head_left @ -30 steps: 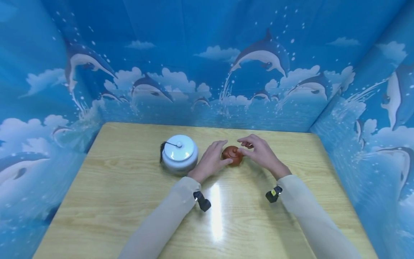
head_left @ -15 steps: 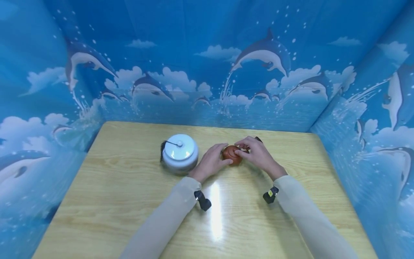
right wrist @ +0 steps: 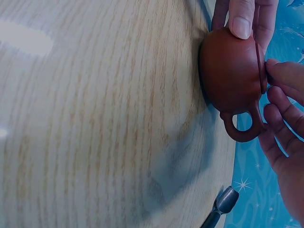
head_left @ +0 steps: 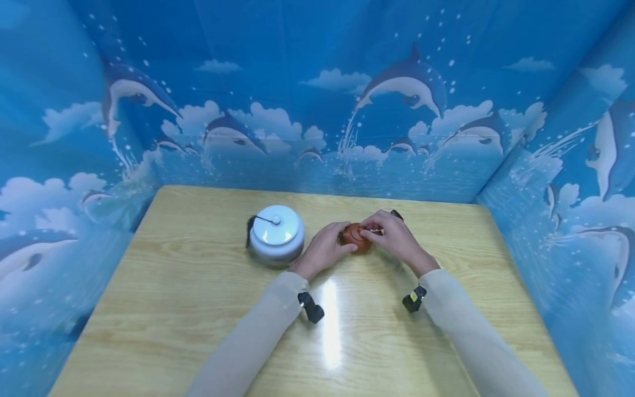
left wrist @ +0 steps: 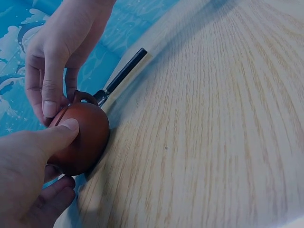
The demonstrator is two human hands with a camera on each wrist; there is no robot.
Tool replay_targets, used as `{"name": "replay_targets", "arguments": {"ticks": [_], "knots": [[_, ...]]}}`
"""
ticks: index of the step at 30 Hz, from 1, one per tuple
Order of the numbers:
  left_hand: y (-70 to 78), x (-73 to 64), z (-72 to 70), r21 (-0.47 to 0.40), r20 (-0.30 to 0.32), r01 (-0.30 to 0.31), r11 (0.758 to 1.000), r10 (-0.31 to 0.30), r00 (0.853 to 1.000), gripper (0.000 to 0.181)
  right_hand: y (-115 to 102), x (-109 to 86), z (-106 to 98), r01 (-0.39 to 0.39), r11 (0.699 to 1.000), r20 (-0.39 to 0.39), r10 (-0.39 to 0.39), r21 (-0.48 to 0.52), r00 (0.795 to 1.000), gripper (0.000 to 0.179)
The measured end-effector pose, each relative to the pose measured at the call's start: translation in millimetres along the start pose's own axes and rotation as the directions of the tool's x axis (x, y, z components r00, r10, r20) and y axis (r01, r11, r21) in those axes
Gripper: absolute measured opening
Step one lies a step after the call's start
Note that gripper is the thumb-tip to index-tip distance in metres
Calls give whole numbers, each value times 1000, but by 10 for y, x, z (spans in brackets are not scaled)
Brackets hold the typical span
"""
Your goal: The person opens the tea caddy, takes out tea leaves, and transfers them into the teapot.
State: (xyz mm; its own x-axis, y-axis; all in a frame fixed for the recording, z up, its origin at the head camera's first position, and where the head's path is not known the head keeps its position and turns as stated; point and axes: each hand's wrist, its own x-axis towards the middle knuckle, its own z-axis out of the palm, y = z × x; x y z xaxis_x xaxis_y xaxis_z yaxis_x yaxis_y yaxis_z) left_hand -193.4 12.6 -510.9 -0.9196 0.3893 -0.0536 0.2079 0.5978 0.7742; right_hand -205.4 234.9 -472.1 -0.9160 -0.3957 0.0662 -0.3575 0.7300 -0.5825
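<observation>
A small reddish-brown clay teapot point(head_left: 353, 238) stands on the wooden table, its ring handle point(right wrist: 237, 138) pointing to the right. My left hand point(head_left: 323, 249) grips the teapot's body from the left, thumb point(left wrist: 66, 130) on the near side and fingers round the far side. From the right, my right hand point(head_left: 397, 238) pinches at the teapot's lid point(right wrist: 262, 71) between thumb and fingertips. Those fingertips cover the lid's knob in the head view. The lid appears seated on the pot.
A pale lidded jar point(head_left: 275, 242) with a dark tassel point(head_left: 250, 231) stands left of my left hand. Behind my right hand lies a black-handled tool point(left wrist: 126, 71) with a metal head. Dolphin-printed blue cloth point(head_left: 307, 110) borders the table point(head_left: 198, 309).
My right hand has moved a little left and its fingers have closed on the teapot's lid. The black-handled tool has come into sight behind it. My left hand stays on the pot.
</observation>
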Motion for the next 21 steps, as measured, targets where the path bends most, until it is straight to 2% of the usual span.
{"name": "replay_targets", "arguments": {"ticks": [12, 21], "knots": [[-8, -13, 2, -29, 7, 19, 999, -19, 1000, 72, -72, -37, -79, 11, 1000, -14, -11, 11, 1000, 21], [-1, 2, 3, -11, 8, 30, 999, -30, 1000, 73, -96, -174, -201, 10, 1000, -29, -10, 1, 1000, 21]]}}
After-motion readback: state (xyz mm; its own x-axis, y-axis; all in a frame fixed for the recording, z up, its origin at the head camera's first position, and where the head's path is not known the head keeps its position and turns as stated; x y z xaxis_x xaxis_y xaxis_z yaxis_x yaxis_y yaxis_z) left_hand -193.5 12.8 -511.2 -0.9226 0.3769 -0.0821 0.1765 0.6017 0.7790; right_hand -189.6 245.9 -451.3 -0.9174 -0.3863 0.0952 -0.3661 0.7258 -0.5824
